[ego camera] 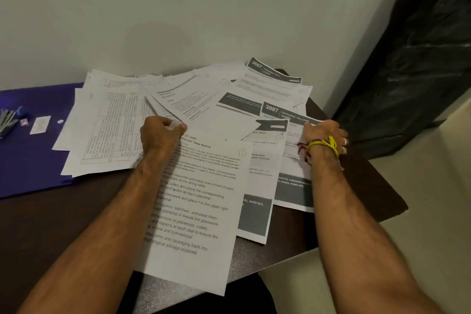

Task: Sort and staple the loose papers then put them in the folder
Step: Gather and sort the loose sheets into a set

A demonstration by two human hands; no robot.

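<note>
Several loose printed sheets [178,99] lie fanned over a dark brown table [51,224]. My left hand [160,135] pinches the top left corner of a text sheet [204,211] that reaches over the table's near edge. My right hand [322,134], with a yellow band at the wrist, grips the edge of a sheet headed 3087 [285,112] at the right of the pile. A purple folder [30,155] lies flat at the left, partly under the papers. A small stapler [10,120] rests on the folder's far left, blurred.
A white wall stands just behind the table. A dark door or cabinet [420,58] is at the right, past the table's corner. A small staple box [24,122] and a white label [40,124] sit on the folder. Pale floor shows at the lower right.
</note>
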